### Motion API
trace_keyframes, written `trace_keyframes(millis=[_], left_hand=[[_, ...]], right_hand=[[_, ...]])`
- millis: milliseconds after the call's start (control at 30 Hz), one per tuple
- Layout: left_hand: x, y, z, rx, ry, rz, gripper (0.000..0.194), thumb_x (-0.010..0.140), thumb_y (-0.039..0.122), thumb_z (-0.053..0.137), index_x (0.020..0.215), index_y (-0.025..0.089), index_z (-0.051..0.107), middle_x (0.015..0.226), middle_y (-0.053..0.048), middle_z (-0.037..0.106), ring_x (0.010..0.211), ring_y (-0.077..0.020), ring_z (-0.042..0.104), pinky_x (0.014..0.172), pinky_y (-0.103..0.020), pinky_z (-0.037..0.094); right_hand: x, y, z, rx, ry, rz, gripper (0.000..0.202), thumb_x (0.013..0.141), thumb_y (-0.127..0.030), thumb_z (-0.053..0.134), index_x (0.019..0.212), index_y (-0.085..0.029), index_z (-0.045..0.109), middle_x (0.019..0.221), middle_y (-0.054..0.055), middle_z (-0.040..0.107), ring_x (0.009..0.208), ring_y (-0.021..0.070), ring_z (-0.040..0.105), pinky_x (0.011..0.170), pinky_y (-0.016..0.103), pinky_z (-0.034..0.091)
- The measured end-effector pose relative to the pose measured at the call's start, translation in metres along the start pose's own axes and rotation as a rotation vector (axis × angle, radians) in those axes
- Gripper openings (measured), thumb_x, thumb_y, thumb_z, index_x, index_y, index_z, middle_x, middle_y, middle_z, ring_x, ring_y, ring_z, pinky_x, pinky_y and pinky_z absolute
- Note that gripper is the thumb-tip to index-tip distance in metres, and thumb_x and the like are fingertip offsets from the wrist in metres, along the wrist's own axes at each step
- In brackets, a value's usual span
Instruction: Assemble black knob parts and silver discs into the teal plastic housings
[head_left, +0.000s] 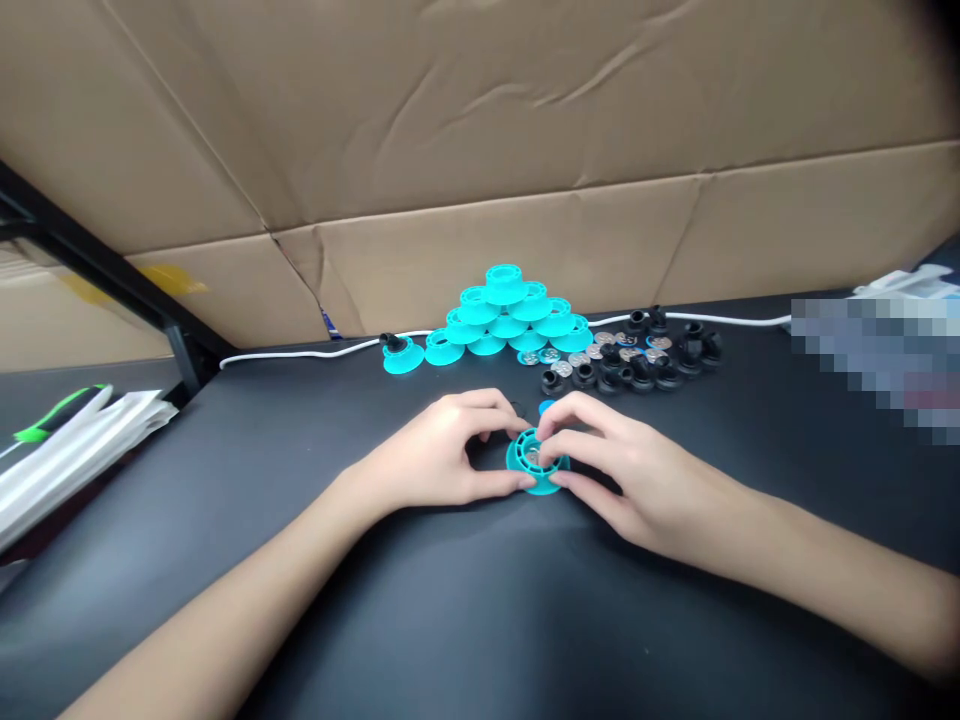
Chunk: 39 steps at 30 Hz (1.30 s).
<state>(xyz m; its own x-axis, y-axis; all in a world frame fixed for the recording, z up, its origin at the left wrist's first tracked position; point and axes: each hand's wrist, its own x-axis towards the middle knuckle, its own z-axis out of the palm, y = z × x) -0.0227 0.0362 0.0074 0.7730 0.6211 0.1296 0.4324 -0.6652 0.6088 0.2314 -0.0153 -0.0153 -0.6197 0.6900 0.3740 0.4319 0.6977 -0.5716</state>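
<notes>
A turquoise flared ring piece (541,484) rests on the black table (450,620), with a silvery disc (533,457) inside its opening. My left hand (442,450) grips the ring's left side between thumb and fingers. On the right side, my right hand (630,465) has its thumb at the rim and fingertips at the opening. A blue round piece (547,408) shows just behind the ring, partly hidden by my right fingers, and a small dark piece (518,408) lies beside it.
Behind stands a stack of turquoise pieces (506,325); left of it, one holds a black part (390,342). Black parts (639,372) and silvery discs (577,360) lie to the right. A white cable (300,355) runs along the cardboard (450,240). White packets (82,450) lie left.
</notes>
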Motion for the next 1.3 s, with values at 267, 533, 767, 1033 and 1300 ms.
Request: trace_keyframes(millis=[267, 533, 767, 1033, 1300], left_hand=[[-0.001, -0.001, -0.001, 0.002, 0.01, 0.025, 0.036, 0.089, 0.035, 0.083, 0.122, 0.022, 0.078, 0.108, -0.007, 0.07, 0.088, -0.0174, 0.065, 0.08, -0.03, 0.055], [-0.002, 0.003, 0.001, -0.037, 0.043, -0.032, 0.034, 0.089, 0.036, 0.082, 0.118, 0.02, 0.078, 0.097, -0.004, 0.067, 0.076, -0.0134, 0.057, 0.068, -0.026, 0.05], [-0.002, 0.005, 0.001, -0.026, -0.016, -0.075, 0.049, 0.079, 0.047, 0.092, 0.116, 0.02, 0.077, 0.093, -0.002, 0.063, 0.078, -0.0149, 0.055, 0.068, -0.027, 0.048], [-0.004, -0.003, -0.002, -0.026, -0.037, -0.037, 0.042, 0.089, 0.044, 0.084, 0.122, 0.02, 0.074, 0.103, -0.006, 0.068, 0.08, -0.0151, 0.055, 0.073, -0.027, 0.051], [-0.004, 0.001, -0.006, 0.062, -0.013, -0.053, 0.034, 0.09, 0.042, 0.082, 0.113, 0.018, 0.075, 0.101, -0.005, 0.07, 0.082, -0.0164, 0.057, 0.075, -0.029, 0.05]], right_hand=[[0.002, 0.01, 0.001, 0.128, 0.055, 0.134, 0.036, 0.091, -0.024, 0.079, 0.124, -0.024, 0.064, 0.129, 0.009, 0.069, 0.117, 0.0255, 0.071, 0.104, 0.043, 0.061], [0.003, 0.008, -0.001, 0.087, 0.042, 0.143, 0.04, 0.09, -0.02, 0.08, 0.126, -0.024, 0.063, 0.122, 0.006, 0.074, 0.11, 0.0245, 0.073, 0.099, 0.04, 0.061], [0.003, 0.013, -0.009, 0.087, -0.095, -0.048, 0.02, 0.101, -0.021, 0.069, 0.12, -0.025, 0.076, 0.134, 0.01, 0.061, 0.115, 0.0208, 0.067, 0.102, 0.036, 0.057], [0.001, 0.032, -0.022, 0.034, -0.17, -0.174, 0.027, 0.103, -0.028, 0.069, 0.129, -0.027, 0.077, 0.129, 0.012, 0.061, 0.111, 0.0216, 0.068, 0.095, 0.036, 0.06], [0.002, 0.027, -0.016, 0.002, -0.136, -0.161, 0.03, 0.106, -0.029, 0.064, 0.134, -0.026, 0.073, 0.14, 0.01, 0.067, 0.121, 0.0221, 0.069, 0.104, 0.035, 0.059]])
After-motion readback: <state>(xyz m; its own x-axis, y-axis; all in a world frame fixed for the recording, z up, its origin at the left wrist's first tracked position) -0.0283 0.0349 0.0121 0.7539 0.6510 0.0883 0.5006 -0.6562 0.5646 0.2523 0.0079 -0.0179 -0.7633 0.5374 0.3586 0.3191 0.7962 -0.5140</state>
